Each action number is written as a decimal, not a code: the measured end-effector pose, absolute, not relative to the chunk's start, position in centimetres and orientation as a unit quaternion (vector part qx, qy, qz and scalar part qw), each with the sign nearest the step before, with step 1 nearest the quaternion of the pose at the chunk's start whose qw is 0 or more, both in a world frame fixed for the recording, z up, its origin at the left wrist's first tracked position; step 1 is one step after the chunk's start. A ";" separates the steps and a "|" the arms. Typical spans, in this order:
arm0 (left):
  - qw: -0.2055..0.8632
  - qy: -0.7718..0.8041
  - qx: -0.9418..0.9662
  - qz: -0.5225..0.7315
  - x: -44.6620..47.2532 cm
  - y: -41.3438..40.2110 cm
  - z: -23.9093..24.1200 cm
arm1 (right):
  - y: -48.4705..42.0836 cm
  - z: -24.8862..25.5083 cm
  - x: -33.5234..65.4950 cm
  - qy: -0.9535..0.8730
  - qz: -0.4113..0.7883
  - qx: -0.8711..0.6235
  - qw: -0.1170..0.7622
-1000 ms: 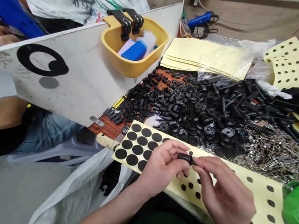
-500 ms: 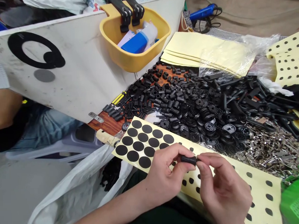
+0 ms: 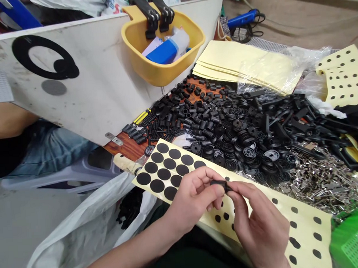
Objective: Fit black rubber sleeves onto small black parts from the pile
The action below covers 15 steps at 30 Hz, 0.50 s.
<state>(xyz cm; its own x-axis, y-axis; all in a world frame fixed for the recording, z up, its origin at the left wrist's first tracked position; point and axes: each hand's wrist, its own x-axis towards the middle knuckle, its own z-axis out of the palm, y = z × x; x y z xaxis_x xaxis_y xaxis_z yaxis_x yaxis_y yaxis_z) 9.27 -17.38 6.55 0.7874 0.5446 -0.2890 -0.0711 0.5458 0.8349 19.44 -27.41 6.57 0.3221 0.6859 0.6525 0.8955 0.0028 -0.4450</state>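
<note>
My left hand (image 3: 193, 200) and my right hand (image 3: 257, 223) meet over the near edge of the table, both pinching one small black plastic part (image 3: 219, 184) between their fingertips. Under them lies a pale yellow backing sheet (image 3: 308, 231) that carries large black round stickers (image 3: 164, 172) on its left end and small black dots further right. Just beyond the sheet is a broad heap of black plastic wheels and sleeves (image 3: 226, 128).
A yellow tub (image 3: 164, 73) hangs on a white divider board (image 3: 99, 86). Blank yellow sheets (image 3: 244, 66) lie at the back, small metal pieces (image 3: 323, 183) and a green basket (image 3: 354, 241) at right. A white plastic bag (image 3: 82, 233) hangs below. Another person sits at left.
Both hands have stayed together on the small black part, turning it slightly between the fingertips. The camera view has shifted a little.
</note>
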 end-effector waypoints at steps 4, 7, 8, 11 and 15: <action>0.839 0.272 0.431 0.191 9.2 -17.4 6.6 | -27.6 6.5 20.0 -0.604 -0.140 -0.689 0.375; 0.820 0.281 0.459 0.193 9.1 -17.5 7.0 | -27.7 6.4 20.5 -0.625 -0.096 -0.681 0.370; 0.818 0.280 0.465 0.190 9.1 -17.5 7.1 | -27.7 6.4 20.6 -0.633 -0.079 -0.676 0.368; 0.821 0.272 0.468 0.181 9.0 -17.7 7.0 | -27.6 6.5 21.0 -0.654 -0.056 -0.665 0.356; 0.812 0.285 0.470 0.198 9.0 -18.2 6.5 | -27.4 6.3 21.1 -0.652 -0.043 -0.661 0.370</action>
<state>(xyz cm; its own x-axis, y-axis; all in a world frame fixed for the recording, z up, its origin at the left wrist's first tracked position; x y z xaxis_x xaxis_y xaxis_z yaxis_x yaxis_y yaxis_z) 8.95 -18.17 6.48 0.7586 0.5896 -0.2772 -0.0537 0.4806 0.8753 21.09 -27.39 6.29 0.1465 0.8297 0.5386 0.8928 0.1236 -0.4333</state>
